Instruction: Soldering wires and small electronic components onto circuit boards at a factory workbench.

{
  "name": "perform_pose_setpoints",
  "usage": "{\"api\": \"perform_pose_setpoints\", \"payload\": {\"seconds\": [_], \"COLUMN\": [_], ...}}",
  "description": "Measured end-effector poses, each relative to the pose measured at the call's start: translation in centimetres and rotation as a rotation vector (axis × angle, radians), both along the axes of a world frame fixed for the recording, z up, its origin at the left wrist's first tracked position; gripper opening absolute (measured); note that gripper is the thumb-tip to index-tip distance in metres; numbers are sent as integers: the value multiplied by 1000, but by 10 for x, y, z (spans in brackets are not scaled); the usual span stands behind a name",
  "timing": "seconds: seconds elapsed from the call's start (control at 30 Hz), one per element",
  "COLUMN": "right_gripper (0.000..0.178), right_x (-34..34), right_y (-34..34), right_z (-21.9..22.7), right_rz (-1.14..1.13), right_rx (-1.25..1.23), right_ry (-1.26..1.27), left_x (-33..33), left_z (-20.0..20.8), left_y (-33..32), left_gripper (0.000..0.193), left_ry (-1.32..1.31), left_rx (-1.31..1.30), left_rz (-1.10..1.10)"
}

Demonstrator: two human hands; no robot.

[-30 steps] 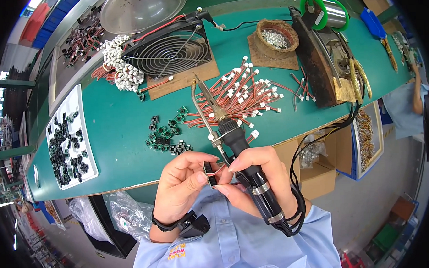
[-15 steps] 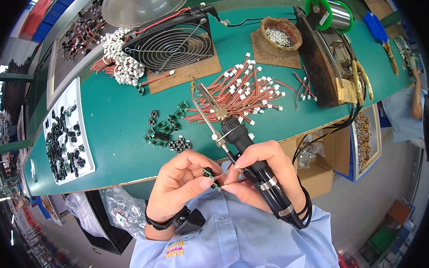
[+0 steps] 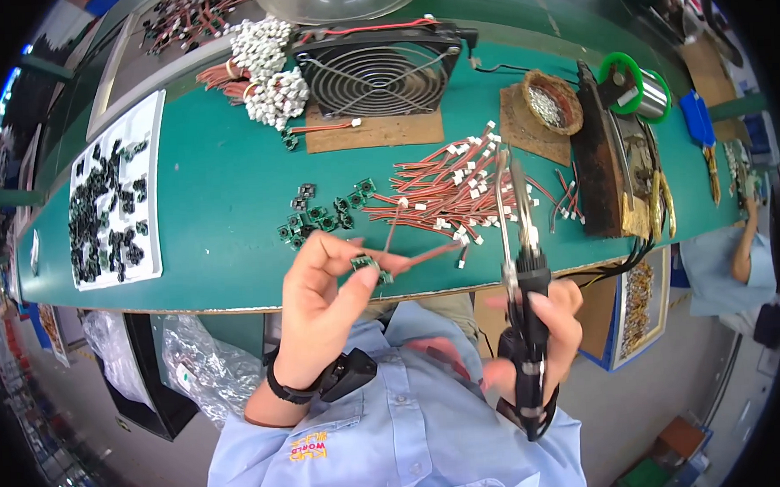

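Note:
My left hand pinches a small green circuit board between thumb and fingers, just over the table's near edge. Reddish wire leads stretch from beside the board toward white plugs; the fingers partly hide where they join. In my right hand is a black soldering iron with a thin metal tube along its barrel, tip pointing away from me. The iron is apart from the board. Beyond both hands lie a pile of red wire leads with white plugs and several loose green boards.
A black fan stands at the back beside bundled white plugs. A white tray of dark parts is on the left. Toward the right are a round brown bowl, a solder spool and a dark iron stand.
My right hand has carried the soldering iron away from the board to the right. My left hand still pinches the board, and the wire leads now show beside it. The view has shifted.

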State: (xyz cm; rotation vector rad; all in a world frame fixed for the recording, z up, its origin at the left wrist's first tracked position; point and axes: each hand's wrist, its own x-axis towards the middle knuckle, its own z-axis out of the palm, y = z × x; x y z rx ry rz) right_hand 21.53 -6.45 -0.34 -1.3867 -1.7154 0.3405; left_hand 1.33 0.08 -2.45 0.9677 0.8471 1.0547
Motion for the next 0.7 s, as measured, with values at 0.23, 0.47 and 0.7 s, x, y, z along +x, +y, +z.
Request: {"api": "perform_pose_setpoints", "payload": {"seconds": [0.23, 0.47, 0.7], "right_gripper": [53, 48, 44], "right_x": [1, -6, -8], "right_y": [-25, -21, -20], "right_z": [-14, -10, -10], "right_rz": [151, 242, 228], "right_rx": [0, 9, -23], "right_ry": [28, -30, 20], "left_x": [-1, -2, -3], "left_z": [2, -6, -7], "left_y": [4, 2, 1], "left_gripper": [13, 14, 13], "left_ry": [81, 138, 167], "left_rx": [63, 208, 214], "left_rz": [181, 191, 185]}}
